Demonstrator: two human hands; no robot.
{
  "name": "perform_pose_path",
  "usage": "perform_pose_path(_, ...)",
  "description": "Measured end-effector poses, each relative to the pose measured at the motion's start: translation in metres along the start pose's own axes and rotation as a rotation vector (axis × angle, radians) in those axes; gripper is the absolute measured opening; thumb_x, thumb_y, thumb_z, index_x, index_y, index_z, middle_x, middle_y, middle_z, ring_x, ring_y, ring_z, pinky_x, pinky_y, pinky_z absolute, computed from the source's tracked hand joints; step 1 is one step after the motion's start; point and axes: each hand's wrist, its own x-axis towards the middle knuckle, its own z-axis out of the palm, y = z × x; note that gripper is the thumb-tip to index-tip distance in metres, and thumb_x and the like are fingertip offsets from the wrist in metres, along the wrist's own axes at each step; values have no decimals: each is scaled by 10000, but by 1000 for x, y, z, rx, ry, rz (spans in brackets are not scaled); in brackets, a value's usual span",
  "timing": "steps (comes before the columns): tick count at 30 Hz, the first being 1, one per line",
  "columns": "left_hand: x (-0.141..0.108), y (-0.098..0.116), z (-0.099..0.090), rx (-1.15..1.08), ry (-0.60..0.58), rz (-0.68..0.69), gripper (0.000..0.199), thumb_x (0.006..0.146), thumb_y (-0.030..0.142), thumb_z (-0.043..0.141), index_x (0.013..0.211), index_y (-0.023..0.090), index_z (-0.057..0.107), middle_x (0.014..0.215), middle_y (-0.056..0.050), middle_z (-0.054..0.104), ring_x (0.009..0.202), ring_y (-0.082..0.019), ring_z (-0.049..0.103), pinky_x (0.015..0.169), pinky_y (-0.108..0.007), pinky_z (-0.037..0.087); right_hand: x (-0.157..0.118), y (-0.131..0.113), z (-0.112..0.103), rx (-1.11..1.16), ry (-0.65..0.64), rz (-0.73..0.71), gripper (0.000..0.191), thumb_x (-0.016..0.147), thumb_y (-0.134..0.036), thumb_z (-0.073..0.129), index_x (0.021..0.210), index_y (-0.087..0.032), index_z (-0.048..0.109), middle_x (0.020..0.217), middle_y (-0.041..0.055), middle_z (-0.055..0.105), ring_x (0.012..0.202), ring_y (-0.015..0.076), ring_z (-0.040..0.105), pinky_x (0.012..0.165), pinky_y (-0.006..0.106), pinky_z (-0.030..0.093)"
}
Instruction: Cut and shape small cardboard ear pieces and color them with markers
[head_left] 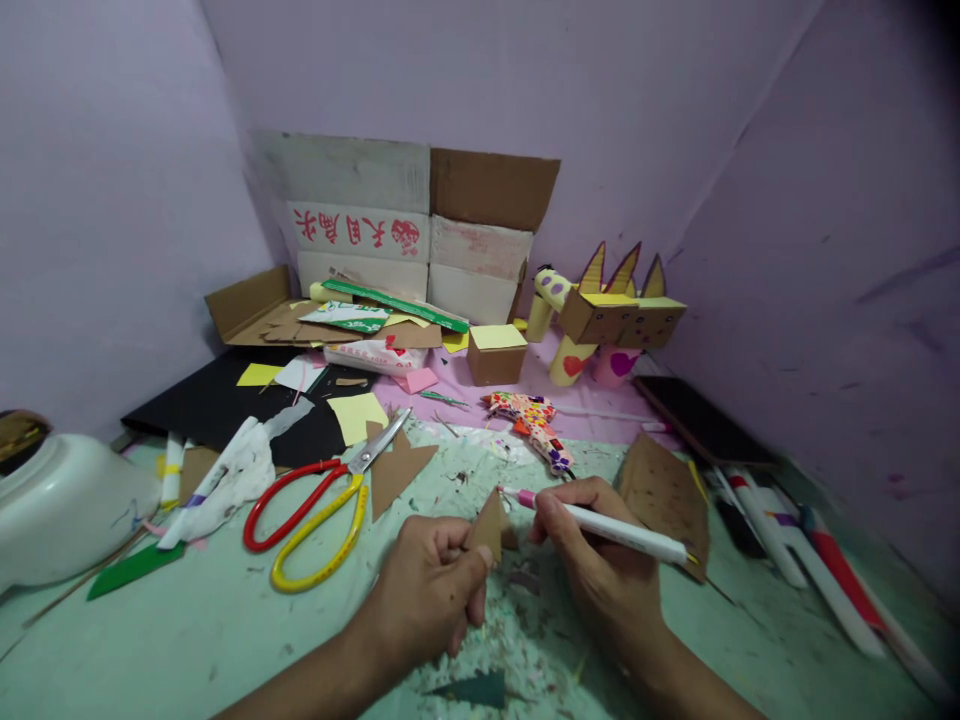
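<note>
My left hand [439,575] pinches a small pointed piece of brown cardboard [489,525] between thumb and fingers, its tip upward. In my right hand [600,555] is a white marker pen [630,533] with a pink collar. The pen's nib is at the cardboard's tip, and I cannot tell whether it touches. Left of my hands lie scissors [352,475] with one red and one yellow handle, their blades parted beside a cut cardboard scrap [401,465]. Beyond my right hand rests a flower-patterned glue gun [532,420].
Cardboard figures with pointed ears [619,310] stand at the back right, near a small box [496,360]. Behind is a large opened carton [360,235]. Several markers [825,560] lie at right by a brown cardboard piece [664,500]. A white rounded container [67,510] stands at left.
</note>
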Motion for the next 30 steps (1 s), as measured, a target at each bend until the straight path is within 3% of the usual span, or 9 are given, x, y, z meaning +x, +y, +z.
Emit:
perform_pose_path(5,1,1,0,-8,-11,17,269,708,398,495,561,174,466,386,55,478,248,-37,344,285,-156,221,-3,-1,1,27,-48,30,239,785,-387,605,678,-174,598,511,-8,604,429,117,525,410,208,398)
perform_pose_path(10,1,0,1,9,5,1,276,686,407,507,540,179,453,381,52,479,249,-39,350,282,-154,223,0,2,-2,4,38,25,225,794,-378,601,684,-181,593,534,-10,597,472,115,530,451,210,419)
perform_pose_path(13,2,0,1,1,21,-10,285,692,404,502,522,180,454,362,51,470,238,-39,337,269,-151,198,3,3,-1,120,88,100,183,811,-377,582,818,-194,597,617,-6,639,517,119,582,497,216,471)
perform_pose_path(16,3,3,1,12,28,-19,330,702,416,493,476,181,447,304,56,407,226,-41,311,259,-148,174,2,1,1,271,-3,186,229,821,-371,566,974,-202,583,761,26,687,598,132,635,599,256,523)
perform_pose_path(20,2,6,0,7,24,-47,370,700,468,498,471,181,457,286,49,393,223,-49,309,254,-152,182,-3,-2,6,399,-234,326,267,739,-300,666,967,-198,570,789,26,678,638,134,628,593,240,501)
perform_pose_path(26,-1,6,0,14,-5,-30,372,656,503,562,512,172,471,332,35,434,258,-58,348,280,-163,230,-5,-2,11,452,-273,415,192,727,-220,663,866,-195,532,625,-53,573,531,69,501,505,171,397)
perform_pose_path(30,0,7,-2,-70,62,41,289,605,423,638,645,168,510,397,48,474,327,-68,389,334,-171,299,-6,-1,11,458,-322,435,209,706,-209,682,857,-186,539,627,-48,574,530,65,480,499,168,367)
